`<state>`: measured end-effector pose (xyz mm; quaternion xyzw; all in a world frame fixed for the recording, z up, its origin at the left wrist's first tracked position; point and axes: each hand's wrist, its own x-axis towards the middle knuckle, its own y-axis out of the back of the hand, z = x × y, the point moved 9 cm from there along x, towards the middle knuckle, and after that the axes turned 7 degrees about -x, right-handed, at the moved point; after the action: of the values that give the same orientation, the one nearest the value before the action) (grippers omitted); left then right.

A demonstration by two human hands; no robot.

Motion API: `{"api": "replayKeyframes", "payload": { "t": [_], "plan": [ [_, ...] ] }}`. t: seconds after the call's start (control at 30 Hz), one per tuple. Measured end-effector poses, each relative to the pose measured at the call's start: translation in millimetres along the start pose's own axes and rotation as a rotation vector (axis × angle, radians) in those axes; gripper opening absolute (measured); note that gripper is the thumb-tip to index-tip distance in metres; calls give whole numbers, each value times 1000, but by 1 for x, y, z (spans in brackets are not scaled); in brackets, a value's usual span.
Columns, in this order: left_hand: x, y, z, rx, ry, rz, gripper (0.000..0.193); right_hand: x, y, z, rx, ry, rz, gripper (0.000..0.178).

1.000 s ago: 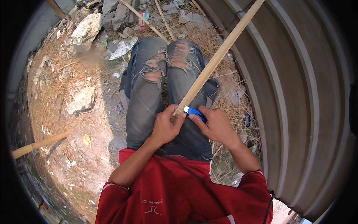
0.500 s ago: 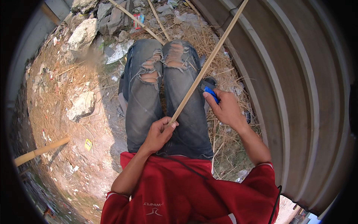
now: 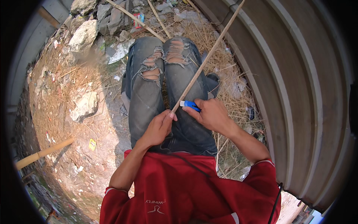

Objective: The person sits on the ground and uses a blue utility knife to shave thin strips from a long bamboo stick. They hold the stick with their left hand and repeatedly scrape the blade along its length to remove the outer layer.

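A long thin bamboo strip [image 3: 206, 61] slants across my lap, from my lap up toward the upper right. My left hand [image 3: 158, 127] pinches its lower end between thumb and fingers. Wrapped in my right hand [image 3: 213, 114] is a blue utility knife [image 3: 191, 106], its short blade out and lying against the strip just above my left fingers. The rest of the knife's handle is hidden in my palm. Under both hands are my legs in torn grey jeans [image 3: 147, 100].
A corrugated metal wall [image 3: 294, 93] rises close on my right. Rocks [image 3: 84, 37] and bamboo poles [image 3: 136, 19] lie ahead on littered, straw-covered ground. At the left, another bamboo pole [image 3: 46, 152] juts in, near a pale rock [image 3: 84, 106].
My right hand has brought the knife down and left, from beside the strip onto its lower end. The strip has turned in my left hand and now shows a darker face.
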<state>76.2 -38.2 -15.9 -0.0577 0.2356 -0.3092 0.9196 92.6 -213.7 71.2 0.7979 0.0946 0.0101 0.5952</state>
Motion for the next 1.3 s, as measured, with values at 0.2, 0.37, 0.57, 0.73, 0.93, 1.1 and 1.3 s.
{"api": "replayKeyframes", "payload": {
  "t": [0.2, 0.37, 0.57, 0.73, 0.93, 1.1, 1.3],
  "plan": [
    [-3, -1, 0, 103, -27, 2, 34, -5, -7, -12, 12, -4, -98, 59],
    [-8, 1, 4, 202, -66, 48, 33, 28, 16, 32, 95, -191, -58, 62],
    [-1, -3, 11, 197, -153, 58, 32, 6, -7, -13, 32, 21, -209, 58],
    [3, -2, 6, 112, -108, 44, 32, 20, -2, 8, -11, -32, -74, 61],
    [-19, 8, -5, 175, -97, 73, 31, 48, 47, 140, 129, -338, 44, 69],
    [-23, 8, -13, 159, -50, 101, 35, 32, 41, 56, 313, -167, 22, 63],
    [-25, 8, -6, 209, -71, 53, 31, 48, 25, 88, 671, -334, 156, 53]
  ]
}}
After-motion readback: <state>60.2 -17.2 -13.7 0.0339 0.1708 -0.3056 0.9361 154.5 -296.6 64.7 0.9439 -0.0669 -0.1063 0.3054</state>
